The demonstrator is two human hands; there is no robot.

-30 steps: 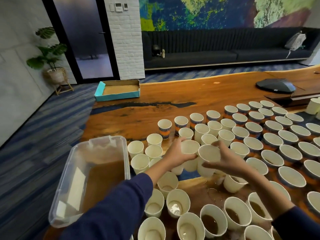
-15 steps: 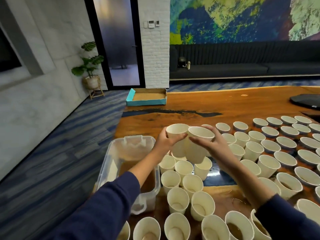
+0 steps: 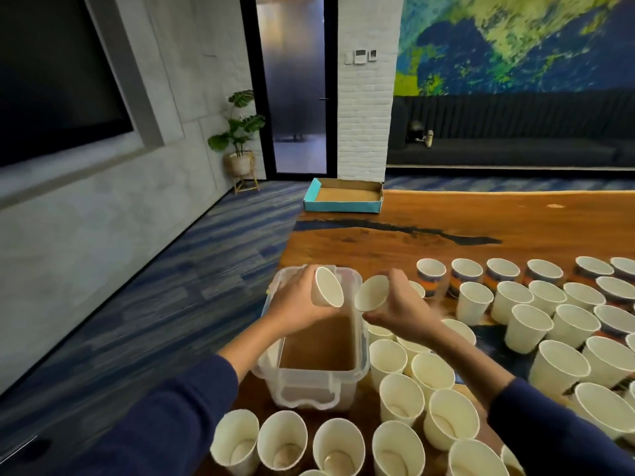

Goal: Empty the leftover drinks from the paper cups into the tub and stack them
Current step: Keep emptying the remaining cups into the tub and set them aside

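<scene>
**Head view: two cups tipped over the tub**

Head view shows both hands low in the centre of the frame, each curled round one paper cup. The left hand (image 3: 295, 300) grips the left cup (image 3: 328, 286) round its wall, mouth turned toward the camera and to the right. The right hand (image 3: 398, 304) holds the right cup (image 3: 371, 293) the same way, mouth facing left and down. Both cups hang above the far half of the tub (image 3: 362, 355), which sits at the table's left edge with brown liquid (image 3: 319, 345) pooled inside.

To pour well, I judge the rims should stay well inside the tub's walls, since the right cup sits close above the right-hand wall and a dribble could land on the table (image 3: 446, 214). Tilt fully and pause for the last drops; paper walls crush easily, so the hold should stay light. Whether any drink is leaving either cup now is hard to tell at this blur.

Once drained, one cup can nest into the other. Many cups (image 3: 549, 317) stand unemptied to the right and along the bottom of the frame, so the task looks far from done.
</scene>
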